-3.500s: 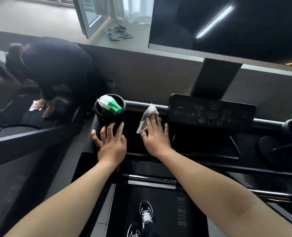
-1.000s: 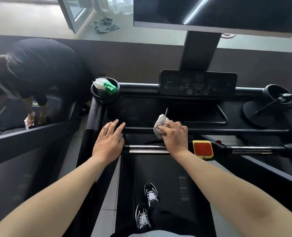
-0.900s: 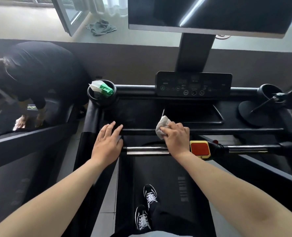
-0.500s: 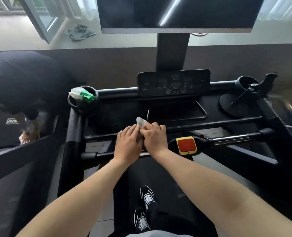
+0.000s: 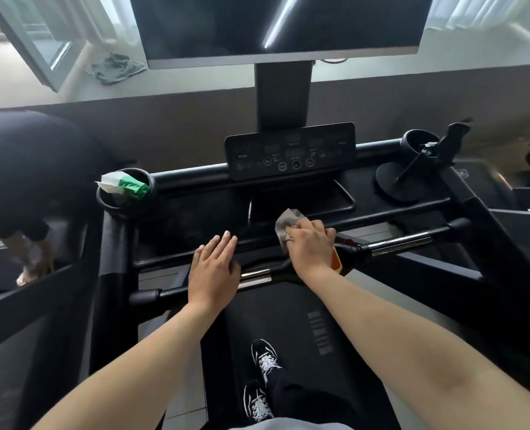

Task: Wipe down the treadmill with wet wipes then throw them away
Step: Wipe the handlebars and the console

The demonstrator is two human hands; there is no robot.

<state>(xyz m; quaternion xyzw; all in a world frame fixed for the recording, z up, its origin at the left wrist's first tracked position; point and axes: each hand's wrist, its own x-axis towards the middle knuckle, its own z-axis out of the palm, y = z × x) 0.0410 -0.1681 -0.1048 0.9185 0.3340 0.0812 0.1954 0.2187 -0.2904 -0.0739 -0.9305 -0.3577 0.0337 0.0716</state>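
Treadmill (image 5: 195, 218): black, fills most of the view; the person stands on it facing the console.
Screen (image 5: 282, 23): dark, on a post above the console, with a light strip reflected in it.
Second person (image 5: 31, 162): dark clothing, bent over the neighbouring machine at left; hands low, detail too blurred to read.
Belt (image 5: 288, 311): dark, runs under the person's two black shoes (image 5: 265, 361) with white laces.
Control panel (image 5: 290, 150): flat black, round buttons in a row, below the screen post.
Handlebar (image 5: 400, 242): crosses in front of the console, chrome sections on either side of the middle.
Cup holders: left one (image 5: 118, 210) holds a green and white wipes pack (image 5: 124, 185), tilted with its end sticking out; right one (image 5: 415, 141) sits at the far corner.
Left hand (image 5: 214, 268): fingers straight and together, palm down, resting flat on the console's front edge above the bar. Grasps nothing.
Right hand (image 5: 310, 246): fingers curled around a crumpled white wipe (image 5: 285, 223), pressing it onto the console's front ledge, right of centre and just beside the tray. The wipe bunches out past the knuckles.
Red-orange button (image 5: 336, 259): mostly hidden behind the right wrist.
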